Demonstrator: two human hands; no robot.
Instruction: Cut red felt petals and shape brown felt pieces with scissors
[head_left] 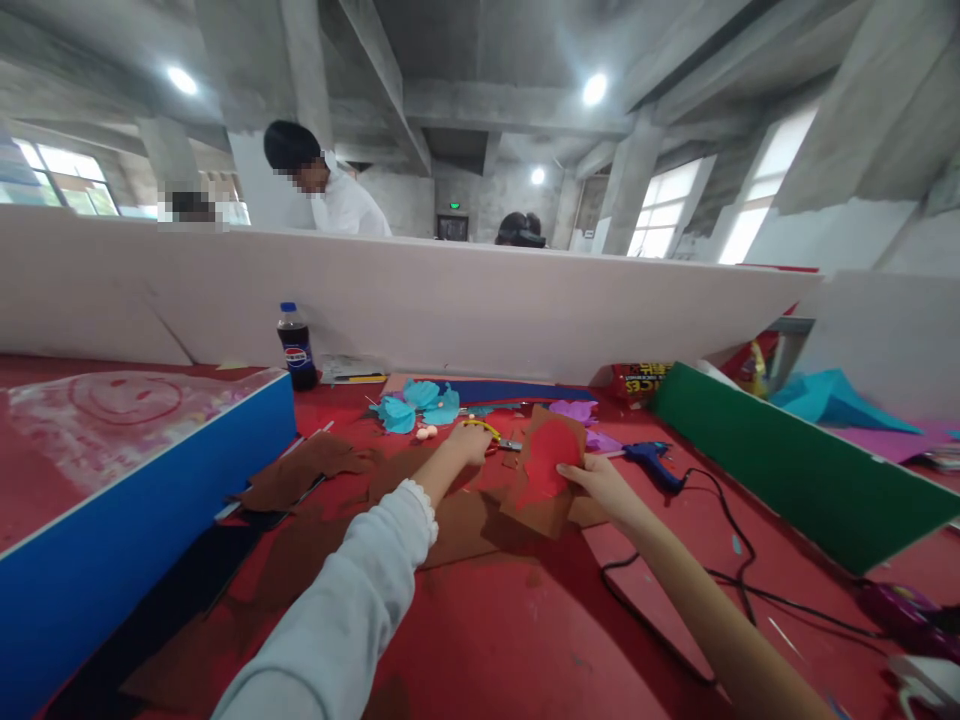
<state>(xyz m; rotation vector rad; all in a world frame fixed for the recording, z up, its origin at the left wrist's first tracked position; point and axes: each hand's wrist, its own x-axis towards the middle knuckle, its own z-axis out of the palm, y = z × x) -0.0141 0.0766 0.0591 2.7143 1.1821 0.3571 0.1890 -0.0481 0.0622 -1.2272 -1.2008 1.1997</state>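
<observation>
My left hand (pixel 469 443) is closed around the yellow-handled scissors (pixel 493 437), whose blades point right and reach the left edge of a brown sheet (pixel 541 512). My right hand (pixel 592 476) pinches that sheet at its right side, thumb on top, together with a red cut-out shape (pixel 553 452) lying on it. The sheet is held tilted up above the table. Whether the blades are apart cannot be made out. Brown scraps (pixel 457 525) lie under and left of my hands. Blue paper flowers (pixel 420 402) and purple paper petals (pixel 574 411) are just beyond.
A blue glue gun (pixel 655 463) with a black cord lies to the right. Blue (pixel 150 480) and green (pixel 795 465) upright boards flank the red table (pixel 487 640). A cola bottle (pixel 298 350) stands by the white partition (pixel 450 305); people are behind it.
</observation>
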